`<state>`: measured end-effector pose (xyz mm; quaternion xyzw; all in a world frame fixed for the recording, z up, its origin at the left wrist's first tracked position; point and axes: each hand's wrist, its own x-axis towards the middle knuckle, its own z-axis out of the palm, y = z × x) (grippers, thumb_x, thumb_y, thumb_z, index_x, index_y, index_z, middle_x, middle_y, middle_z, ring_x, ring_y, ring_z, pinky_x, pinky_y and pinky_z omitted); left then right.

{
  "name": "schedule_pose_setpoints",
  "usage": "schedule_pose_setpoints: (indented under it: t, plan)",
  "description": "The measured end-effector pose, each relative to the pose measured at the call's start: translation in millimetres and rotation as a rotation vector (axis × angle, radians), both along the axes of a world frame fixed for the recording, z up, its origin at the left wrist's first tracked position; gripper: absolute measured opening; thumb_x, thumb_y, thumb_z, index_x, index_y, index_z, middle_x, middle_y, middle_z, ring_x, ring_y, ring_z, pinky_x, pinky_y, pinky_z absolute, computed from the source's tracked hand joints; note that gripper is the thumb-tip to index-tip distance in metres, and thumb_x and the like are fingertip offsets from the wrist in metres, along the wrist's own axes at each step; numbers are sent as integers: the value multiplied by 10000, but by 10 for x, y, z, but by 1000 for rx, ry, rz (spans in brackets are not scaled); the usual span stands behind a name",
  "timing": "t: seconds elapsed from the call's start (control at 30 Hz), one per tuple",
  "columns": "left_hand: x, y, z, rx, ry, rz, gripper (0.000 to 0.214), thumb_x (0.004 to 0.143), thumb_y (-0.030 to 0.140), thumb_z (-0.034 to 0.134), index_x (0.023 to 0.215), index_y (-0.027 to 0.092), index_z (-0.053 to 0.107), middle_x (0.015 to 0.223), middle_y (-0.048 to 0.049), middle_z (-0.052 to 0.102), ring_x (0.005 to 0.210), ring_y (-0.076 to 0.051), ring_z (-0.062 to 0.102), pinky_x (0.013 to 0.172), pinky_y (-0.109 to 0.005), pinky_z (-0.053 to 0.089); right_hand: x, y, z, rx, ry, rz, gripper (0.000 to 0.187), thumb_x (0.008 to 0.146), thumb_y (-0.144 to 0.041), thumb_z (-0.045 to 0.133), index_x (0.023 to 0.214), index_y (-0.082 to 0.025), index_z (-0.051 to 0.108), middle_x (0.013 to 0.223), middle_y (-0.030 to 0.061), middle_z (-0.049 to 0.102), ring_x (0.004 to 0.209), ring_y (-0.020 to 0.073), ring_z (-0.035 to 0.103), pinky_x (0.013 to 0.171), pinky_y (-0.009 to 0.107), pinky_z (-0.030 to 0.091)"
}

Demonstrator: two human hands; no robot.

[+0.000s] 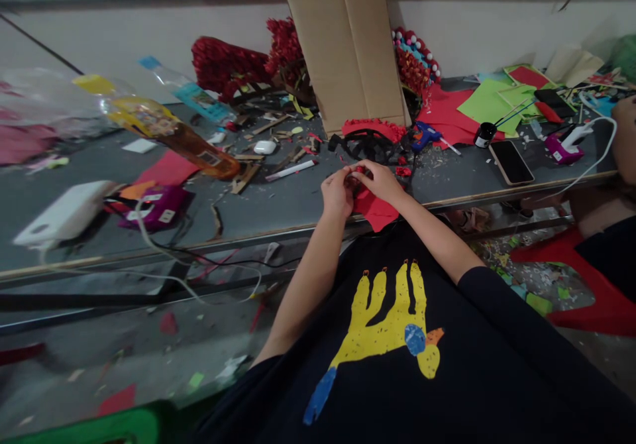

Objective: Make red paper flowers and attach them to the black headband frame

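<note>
Both my hands meet close together near the front edge of the grey table. The fingers of my left hand [338,192] are bent and pinched around a small red piece [358,171], mostly covered by the fingers. From the other side, my right hand [377,180] pinches the same small piece between thumb and finger. Beneath the hands, a sheet of red paper [376,211] lies at the table edge and against my shirt. Just beyond them is a black curved piece with red frilled trim [375,132]. Small red scraps [403,171] lie to the right.
A tall cardboard sheet [350,46] leans against the wall. Left are an oil bottle [173,136], a white marker [291,170] and a power bank [67,212]. Right are a blue glue gun [426,136], a phone [511,162] and green paper [489,105]. Another person sits at far right.
</note>
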<state>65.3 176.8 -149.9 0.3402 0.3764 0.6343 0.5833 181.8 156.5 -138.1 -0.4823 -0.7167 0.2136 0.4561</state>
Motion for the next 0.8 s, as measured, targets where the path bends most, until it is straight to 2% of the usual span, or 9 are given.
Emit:
schedule_pose_setpoints:
  t: [0.17, 0.33, 0.67, 0.8]
  plan:
    - [-6, 6, -16, 28, 45, 16, 99, 666, 252, 654, 651, 155, 643, 693, -20, 666, 622, -108, 602, 634, -219, 474, -3, 4, 1, -2, -4, -8, 168, 885, -297, 555, 1001, -194, 620, 1014, 47, 699, 937, 162, 633, 858, 269, 454]
    - [-19, -4, 0, 31, 30, 14, 159, 670, 254, 632, 771, 153, 700, 703, -25, 670, 617, -110, 599, 604, -212, 464, -10, 10, 4, -19, -38, -15, 175, 888, -292, 549, 991, -170, 621, 971, 64, 696, 896, 173, 633, 813, 271, 453]
    - [-60, 63, -91, 49, 64, 6, 152, 722, 276, 632, 802, 161, 691, 795, -42, 676, 730, -143, 652, 692, -253, 500, -13, 6, 14, -32, -43, -14, 170, 892, -307, 539, 971, -181, 621, 958, 45, 688, 887, 172, 623, 809, 269, 443]
    - [-56, 61, -79, 32, 50, 21, 187, 700, 246, 648, 862, 172, 705, 786, -35, 675, 690, -126, 636, 643, -225, 495, -17, 15, 6, -36, -35, -16, 161, 891, -307, 542, 955, -182, 620, 943, 43, 686, 876, 167, 623, 804, 267, 443]
